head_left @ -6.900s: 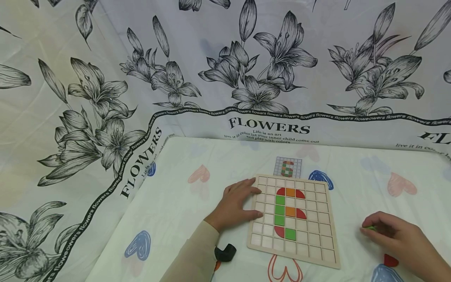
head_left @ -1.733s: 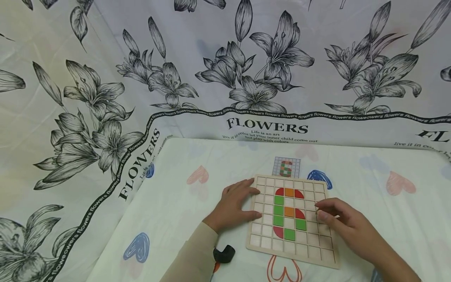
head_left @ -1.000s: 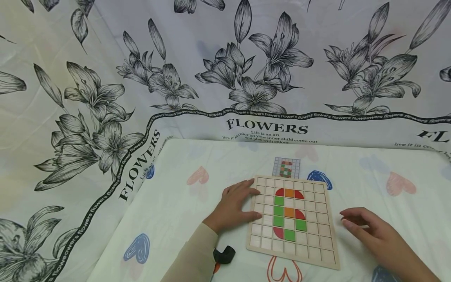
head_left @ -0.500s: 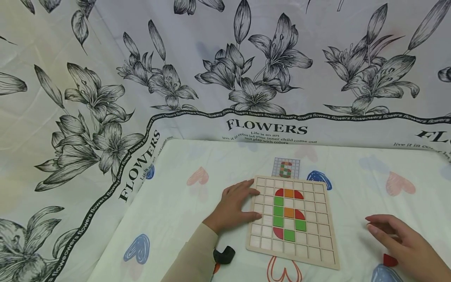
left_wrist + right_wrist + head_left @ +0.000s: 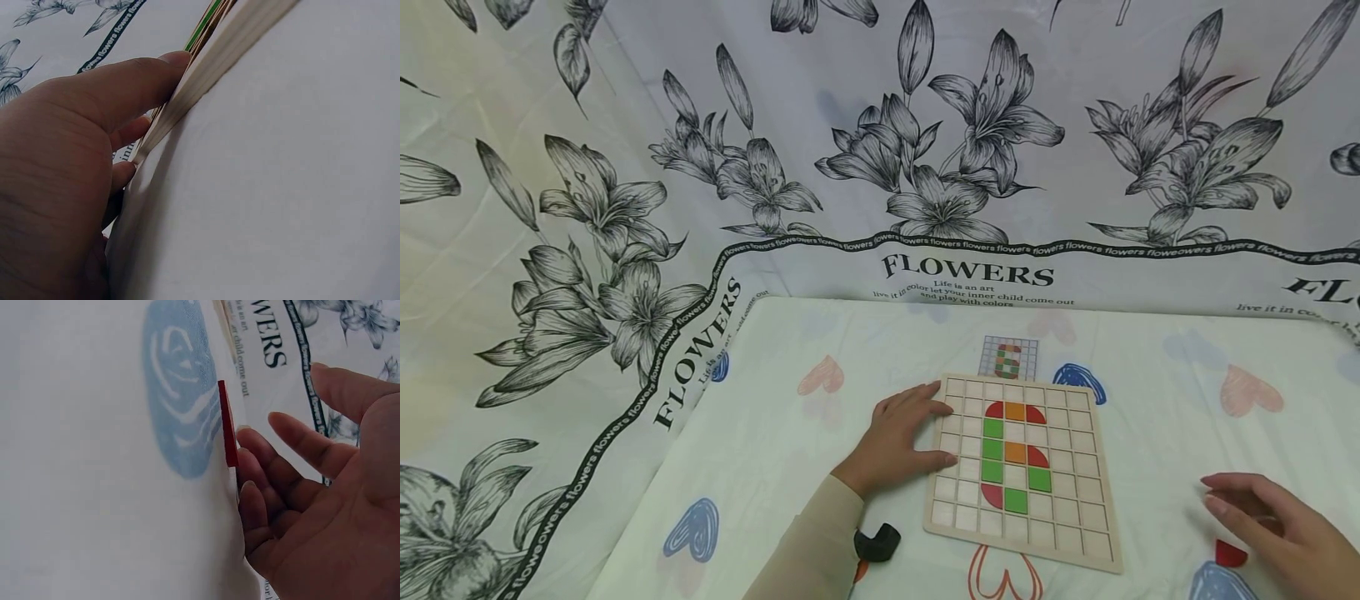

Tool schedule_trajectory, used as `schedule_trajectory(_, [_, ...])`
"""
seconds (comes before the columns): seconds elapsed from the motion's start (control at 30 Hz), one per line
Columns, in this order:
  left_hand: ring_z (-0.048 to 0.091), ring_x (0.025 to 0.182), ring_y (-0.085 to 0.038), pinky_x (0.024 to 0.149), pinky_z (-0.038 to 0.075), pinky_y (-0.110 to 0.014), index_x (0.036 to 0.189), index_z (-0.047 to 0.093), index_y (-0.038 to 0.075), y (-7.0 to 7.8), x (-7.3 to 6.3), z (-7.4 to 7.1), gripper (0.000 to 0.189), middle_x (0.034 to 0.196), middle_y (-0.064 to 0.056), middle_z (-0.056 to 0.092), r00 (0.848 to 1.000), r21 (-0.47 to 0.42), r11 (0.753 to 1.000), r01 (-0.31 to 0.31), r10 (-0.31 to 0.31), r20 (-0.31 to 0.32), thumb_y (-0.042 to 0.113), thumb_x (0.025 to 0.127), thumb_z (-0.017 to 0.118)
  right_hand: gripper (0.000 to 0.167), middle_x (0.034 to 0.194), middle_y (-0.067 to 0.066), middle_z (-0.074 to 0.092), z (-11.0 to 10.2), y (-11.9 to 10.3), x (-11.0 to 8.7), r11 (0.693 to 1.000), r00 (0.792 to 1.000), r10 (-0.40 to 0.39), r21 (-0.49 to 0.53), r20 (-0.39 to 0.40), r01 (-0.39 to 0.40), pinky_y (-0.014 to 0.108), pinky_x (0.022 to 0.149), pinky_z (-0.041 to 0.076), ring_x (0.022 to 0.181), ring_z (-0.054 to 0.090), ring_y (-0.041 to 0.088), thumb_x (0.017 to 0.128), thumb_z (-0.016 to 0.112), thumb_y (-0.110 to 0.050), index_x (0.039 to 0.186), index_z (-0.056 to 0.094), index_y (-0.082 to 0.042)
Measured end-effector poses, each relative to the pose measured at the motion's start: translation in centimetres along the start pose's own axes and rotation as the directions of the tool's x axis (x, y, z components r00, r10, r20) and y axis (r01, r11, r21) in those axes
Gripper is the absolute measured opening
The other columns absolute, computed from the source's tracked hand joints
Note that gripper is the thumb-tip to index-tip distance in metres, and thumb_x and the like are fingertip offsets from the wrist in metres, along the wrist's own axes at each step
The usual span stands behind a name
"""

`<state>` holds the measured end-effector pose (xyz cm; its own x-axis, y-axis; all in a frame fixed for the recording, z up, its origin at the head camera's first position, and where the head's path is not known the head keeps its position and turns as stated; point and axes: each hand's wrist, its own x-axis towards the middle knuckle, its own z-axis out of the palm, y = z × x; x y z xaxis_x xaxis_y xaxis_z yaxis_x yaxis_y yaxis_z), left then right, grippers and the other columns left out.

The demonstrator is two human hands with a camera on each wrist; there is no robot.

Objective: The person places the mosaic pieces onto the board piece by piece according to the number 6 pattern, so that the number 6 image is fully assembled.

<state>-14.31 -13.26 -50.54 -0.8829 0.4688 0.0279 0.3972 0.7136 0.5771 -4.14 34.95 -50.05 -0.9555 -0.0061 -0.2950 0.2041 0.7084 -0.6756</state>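
A light wooden grid board (image 5: 1070, 510) lies on the table, with red quarter-round, orange square and green square tiles set in its cells. My left hand (image 5: 898, 437) rests at the board's left edge, thumb and fingers spread along it; the left wrist view has the thumb (image 5: 169, 65) on the rim. Off to the right, my right hand (image 5: 1273, 525) holds nothing, its fingers loosely bent. Beside it on the cloth lies a red quarter-round tile (image 5: 1230, 553). In the right wrist view this red tile (image 5: 227, 425) stands right at the fingertips, the thumb held apart.
Behind the board lies a small pattern card (image 5: 988, 358) printed with a coloured figure on a grid. A black curved object (image 5: 878, 542) sits by the left forearm. The table wears a white cloth with printed hearts (image 5: 1251, 392), and a flower-printed curtain (image 5: 970, 150) hangs behind.
A green square tile, earlier pinched in my right hand, now sits in the board under the right-hand red tile. My right hand has moved from the board rightward to the loose red tile.
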Motion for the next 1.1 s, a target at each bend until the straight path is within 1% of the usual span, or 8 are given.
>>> schedule_trajectory(0.17, [0.021, 0.161, -0.011, 0.125, 0.019, -0.053, 0.146, 0.063, 0.035, 0.0, 0.0, 0.0, 0.063, 0.174, 0.015, 0.031, 1.000, 0.003, 1.000, 0.000, 0.000, -0.001, 0.059, 0.091, 0.082, 0.064, 0.126, 0.019, 0.071, 0.2, 0.9, -0.2, 1.000, 1.000, 0.021, 0.014, 0.020, -0.021, 0.021, 0.070, 0.053, 0.087, 0.056, -0.009, 0.110, 0.068, -0.041, 0.141, 0.056, 0.014])
schedule_trajectory(0.27, [0.021, 0.161, -0.011, 0.125, 0.019, -0.053, 0.146, 0.063, 0.035, -0.1, 0.0, 0.1, 0.063, 0.174, 0.014, 0.031, 1.000, 0.007, 1.000, -0.002, 0.002, -0.001, 0.060, 0.091, 0.082, 0.061, 0.123, 0.018, 0.072, 0.3, 1.4, -0.4, 1.000, 1.000, 0.010, 0.001, 0.005, -0.010, 0.020, 0.069, 0.052, 0.087, 0.053, -0.011, 0.105, 0.077, -0.035, 0.136, 0.059, 0.014])
schedule_trajectory(0.5, [0.021, 0.160, -0.010, 0.125, 0.019, -0.054, 0.146, 0.063, 0.035, -0.2, 0.0, 0.2, 0.063, 0.174, 0.015, 0.031, 1.000, -0.003, 1.000, -0.004, 0.004, -0.003, 0.060, 0.091, 0.081, 0.051, 0.114, 0.011, 0.071, 0.7, 3.1, -0.6, 0.996, 0.994, -0.085, -0.039, -0.067, 0.082, 0.017, 0.066, 0.049, 0.085, 0.052, -0.012, 0.093, 0.090, -0.022, 0.124, 0.068, 0.012])
schedule_trajectory(0.57, [0.021, 0.160, -0.010, 0.125, 0.019, -0.054, 0.146, 0.063, 0.035, -0.2, 0.0, 0.2, 0.063, 0.174, 0.015, 0.031, 1.000, -0.004, 1.000, -0.006, 0.006, -0.004, 0.061, 0.091, 0.081, 0.045, 0.110, 0.009, 0.069, 0.9, 3.7, -0.6, 0.992, 0.988, -0.118, -0.055, -0.099, 0.113, 0.016, 0.065, 0.049, 0.084, 0.052, -0.010, 0.091, 0.092, -0.020, 0.119, 0.071, 0.009])
schedule_trajectory(0.67, [0.021, 0.160, -0.010, 0.125, 0.019, -0.054, 0.146, 0.063, 0.035, -0.2, 0.0, 0.2, 0.063, 0.174, 0.015, 0.031, 1.000, -0.003, 1.000, -0.008, 0.008, -0.003, 0.061, 0.092, 0.080, 0.039, 0.107, 0.005, 0.066, 0.9, 4.2, -0.5, 0.985, 0.984, -0.147, -0.103, -0.100, 0.136, 0.018, 0.066, 0.049, 0.082, 0.051, -0.009, 0.089, 0.093, -0.019, 0.114, 0.073, 0.004])
schedule_trajectory(0.8, [0.021, 0.161, -0.011, 0.125, 0.019, -0.054, 0.147, 0.063, 0.035, -0.2, 0.0, 0.2, 0.063, 0.174, 0.015, 0.030, 1.000, 0.002, 1.000, -0.006, 0.006, 0.000, 0.061, 0.092, 0.080, 0.033, 0.102, 0.002, 0.064, 0.9, 4.1, -0.4, 0.977, 0.981, -0.175, -0.141, -0.086, 0.162, 0.017, 0.066, 0.050, 0.081, 0.052, -0.009, 0.085, 0.095, -0.015, 0.106, 0.073, -0.001])
schedule_trajectory(0.93, [0.021, 0.161, -0.010, 0.125, 0.019, -0.054, 0.147, 0.063, 0.035, -0.1, 0.1, 0.1, 0.063, 0.175, 0.014, 0.030, 1.000, 0.008, 1.000, -0.004, 0.004, 0.002, 0.061, 0.092, 0.080, 0.028, 0.092, -0.004, 0.059, 1.2, 3.8, -0.8, 0.966, 0.964, -0.236, -0.141, -0.124, 0.218, 0.015, 0.065, 0.050, 0.079, 0.054, -0.008, 0.081, 0.095, -0.005, 0.096, 0.072, -0.007])
schedule_trajectory(1.1, [0.020, 0.161, -0.011, 0.125, 0.019, -0.054, 0.147, 0.063, 0.035, -0.1, 0.1, 0.0, 0.063, 0.175, 0.014, 0.030, 1.000, 0.013, 1.000, -0.005, 0.005, 0.004, 0.061, 0.092, 0.080, 0.025, 0.095, -0.003, 0.060, 1.0, 3.2, -0.8, 0.968, 0.977, -0.193, -0.178, -0.092, 0.175, 0.018, 0.065, 0.051, 0.078, 0.051, -0.007, 0.084, 0.094, -0.009, 0.097, 0.073, -0.007])
